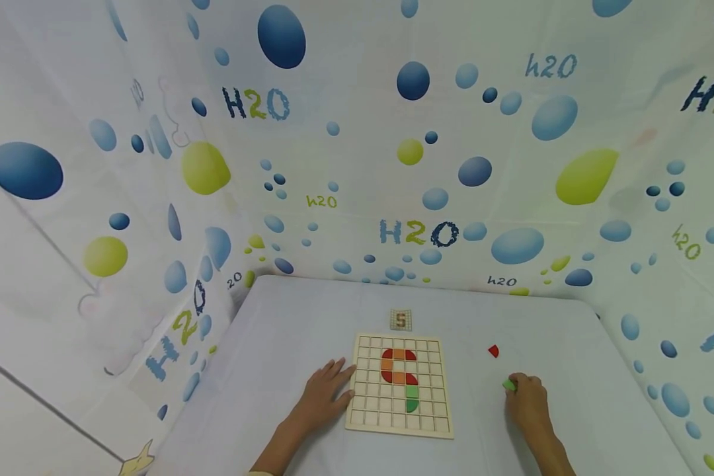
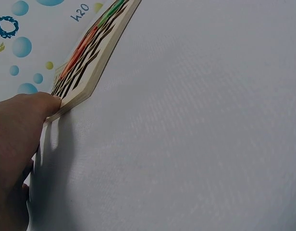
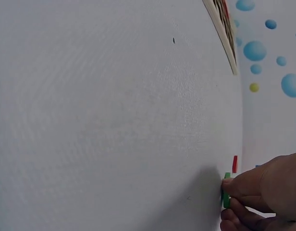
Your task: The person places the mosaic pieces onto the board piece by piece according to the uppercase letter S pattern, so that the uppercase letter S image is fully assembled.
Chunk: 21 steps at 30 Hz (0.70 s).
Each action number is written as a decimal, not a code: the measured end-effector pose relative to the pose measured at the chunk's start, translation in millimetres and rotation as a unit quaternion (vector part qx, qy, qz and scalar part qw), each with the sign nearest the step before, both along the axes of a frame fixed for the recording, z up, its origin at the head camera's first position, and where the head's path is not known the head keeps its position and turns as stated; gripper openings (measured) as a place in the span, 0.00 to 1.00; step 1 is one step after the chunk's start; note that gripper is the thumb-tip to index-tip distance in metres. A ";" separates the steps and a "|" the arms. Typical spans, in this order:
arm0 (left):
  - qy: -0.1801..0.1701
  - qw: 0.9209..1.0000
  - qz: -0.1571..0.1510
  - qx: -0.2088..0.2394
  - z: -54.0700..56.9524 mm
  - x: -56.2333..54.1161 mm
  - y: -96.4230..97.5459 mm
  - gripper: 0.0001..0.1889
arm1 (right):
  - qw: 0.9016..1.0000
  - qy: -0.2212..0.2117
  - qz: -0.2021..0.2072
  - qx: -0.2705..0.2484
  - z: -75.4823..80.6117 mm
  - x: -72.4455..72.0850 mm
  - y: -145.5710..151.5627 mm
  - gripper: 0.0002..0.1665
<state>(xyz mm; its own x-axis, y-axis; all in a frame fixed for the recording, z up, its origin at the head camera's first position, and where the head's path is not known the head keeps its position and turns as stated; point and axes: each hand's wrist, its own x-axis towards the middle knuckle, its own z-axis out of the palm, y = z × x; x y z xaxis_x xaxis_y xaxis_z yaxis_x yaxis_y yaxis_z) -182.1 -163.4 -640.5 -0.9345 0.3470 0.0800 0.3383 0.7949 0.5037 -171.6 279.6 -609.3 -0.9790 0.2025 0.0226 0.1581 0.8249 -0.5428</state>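
Note:
A square wooden grid board [image 1: 371, 406] lies on the white-covered table. Several red, orange and green tiles [image 1: 398, 377] sit in its cells, forming a curved S-like shape that ends in green at the bottom. My left hand [image 1: 321, 396] rests along the board's left edge, fingers extended; its thumb [image 2: 44, 102] touches the board near a corner. To the right of the board, my right hand [image 1: 529, 404] pinches a small green tile [image 3: 227, 191] between thumb and fingers, low over the tabletop. Just beyond it lies a loose red quarter-circle tile [image 1: 494, 351].
Behind the board lies a small pattern card [image 1: 400, 320] showing an S on a grid. The white tabletop [image 1: 297, 330] extends around the board. Curtains [image 1: 357, 152] printed with bubbles and H2O lettering hang at the back and sides.

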 end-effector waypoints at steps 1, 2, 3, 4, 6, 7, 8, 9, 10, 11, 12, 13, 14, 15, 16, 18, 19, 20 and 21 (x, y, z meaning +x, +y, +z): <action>0.001 1.000 -0.001 0.001 0.1 -0.1 -0.1 0.29 | 1.000 -0.003 0.005 0.005 0.8 -0.1 -1.4 0.17; 0.000 1.000 -0.001 0.000 0.3 -0.1 -0.1 0.29 | 1.000 -0.005 0.012 0.008 1.7 -0.5 -3.3 0.16; -0.001 1.000 0.000 -0.001 0.6 0.0 -0.2 0.30 | 1.000 -0.007 0.018 0.010 2.6 -0.8 -5.4 0.16; 0.000 1.000 0.000 -0.002 0.9 -0.1 -0.3 0.30 | 1.000 -0.007 0.026 0.012 3.2 -1.2 -7.8 0.15; -0.003 1.000 0.002 -0.003 1.4 -0.1 -0.1 0.30 | 0.999 -0.010 0.038 0.012 4.8 -2.4 -13.9 0.15; -0.004 1.000 0.003 -0.005 1.6 -0.2 -0.1 0.30 | 0.999 -0.011 0.043 0.011 4.9 -3.2 -16.9 0.15; -0.006 1.000 0.004 -0.005 1.4 -0.3 0.0 0.30 | 0.999 -0.012 0.049 0.009 4.7 -4.0 -19.9 0.15; -0.007 1.000 0.004 -0.004 1.4 -0.4 0.0 0.30 | 0.998 -0.014 0.053 0.006 4.1 -4.6 -23.1 0.15; -0.006 1.000 0.003 -0.004 1.3 -0.5 0.0 0.30 | 0.998 -0.017 0.056 0.004 3.4 -5.6 -26.9 0.15; -0.008 1.000 0.004 -0.004 1.0 -0.6 0.2 0.30 | 0.998 -0.020 0.060 0.003 2.3 -6.4 -30.9 0.15; -0.008 1.000 0.003 -0.005 0.8 -0.7 0.2 0.30 | 0.998 -0.023 0.064 0.001 1.5 -7.3 -35.4 0.15; -0.009 1.000 0.003 -0.006 0.6 -0.8 0.2 0.30 | 0.997 -0.024 0.069 0.002 0.7 -7.8 -40.4 0.15; -0.009 1.000 0.003 -0.007 0.4 -0.8 0.2 0.30 | 0.997 -0.026 0.073 0.001 0.3 -8.2 -45.9 0.16; -0.009 1.000 0.003 -0.008 0.3 -0.8 0.2 0.30 | 0.997 -0.026 0.079 0.002 0.8 -8.2 -52.2 0.16; -0.009 1.000 0.003 -0.009 0.1 -0.7 0.2 0.30 | 0.996 -0.024 0.084 0.004 1.6 -7.9 -58.7 0.16; -0.010 1.000 0.002 -0.009 -0.3 -0.5 0.1 0.30 | 0.995 -0.018 0.098 0.001 5.5 -5.6 -72.9 0.17; -0.010 1.000 0.002 -0.009 -0.4 -0.4 0.2 0.30 | 0.994 -0.015 0.105 -0.003 7.8 -3.9 -80.4 0.17; -0.009 1.000 0.003 -0.008 -0.4 -0.1 0.2 0.30 | 0.993 -0.010 0.113 -0.008 10.2 -2.0 -88.3 0.17; -0.009 1.000 0.003 -0.005 -0.4 0.1 0.3 0.30 | 0.992 -0.004 0.123 -0.013 12.4 0.1 -96.2 0.17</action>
